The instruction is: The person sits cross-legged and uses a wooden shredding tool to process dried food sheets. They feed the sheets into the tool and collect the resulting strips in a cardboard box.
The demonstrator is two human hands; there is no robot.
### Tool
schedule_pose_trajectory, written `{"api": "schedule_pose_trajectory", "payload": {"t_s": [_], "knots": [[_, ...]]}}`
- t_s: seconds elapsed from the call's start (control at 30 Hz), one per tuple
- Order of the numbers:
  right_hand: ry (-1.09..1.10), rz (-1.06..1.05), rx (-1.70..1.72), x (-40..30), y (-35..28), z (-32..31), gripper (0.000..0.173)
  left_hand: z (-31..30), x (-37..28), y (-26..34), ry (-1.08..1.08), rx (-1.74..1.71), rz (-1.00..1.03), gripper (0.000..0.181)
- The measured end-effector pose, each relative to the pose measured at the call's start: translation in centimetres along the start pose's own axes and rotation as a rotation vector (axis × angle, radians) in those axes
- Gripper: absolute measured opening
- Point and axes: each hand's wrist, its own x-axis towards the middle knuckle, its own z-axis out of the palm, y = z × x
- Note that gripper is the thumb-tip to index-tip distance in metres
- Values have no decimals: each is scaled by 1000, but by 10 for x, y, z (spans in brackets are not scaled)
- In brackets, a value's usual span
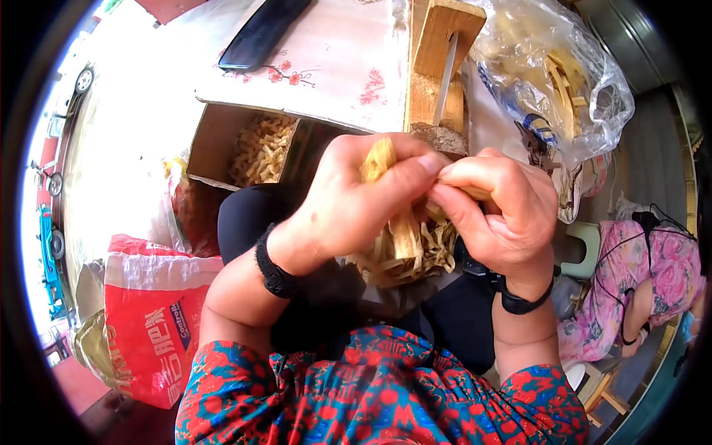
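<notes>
A folded bundle of pale yellow dried plant strips (380, 156) pokes up between the thumb and fingers of my left hand (345, 206). Its lower end (405, 236) hangs below that palm. My right hand (503, 206) meets the left thumb tip and pinches a tan piece of similar material (475, 192), mostly hidden by the fingers. Under both hands, a heap of loose dried strips (439, 253) lies between my knees. Just beyond them stands a wooden cutting stand (439, 100) with an upright metal blade (446, 78).
An open cardboard box (214, 139) at left holds short cut pieces (264, 150). A dark phone (261, 36) rests on the flower-printed table cover (339, 72). A clear plastic bag (556, 72) holds more strips. A red sack (156, 317) stands at left; another person (645, 283) is at right.
</notes>
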Motion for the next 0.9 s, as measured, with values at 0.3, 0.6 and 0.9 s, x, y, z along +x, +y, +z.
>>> {"api": "schedule_pose_trajectory", "payload": {"t_s": [0.3,0.6,0.9], "knots": [[13,141,386,-9,12,-17,12,11,-3,-11,-942,-51,-72,23],[-362,1052,1190,-20,15,-5,23,-1,13,-6,-161,1145,1063,42],[261,668,736,-28,0,14,13,-4,13,-3,114,982,869,34]]}}
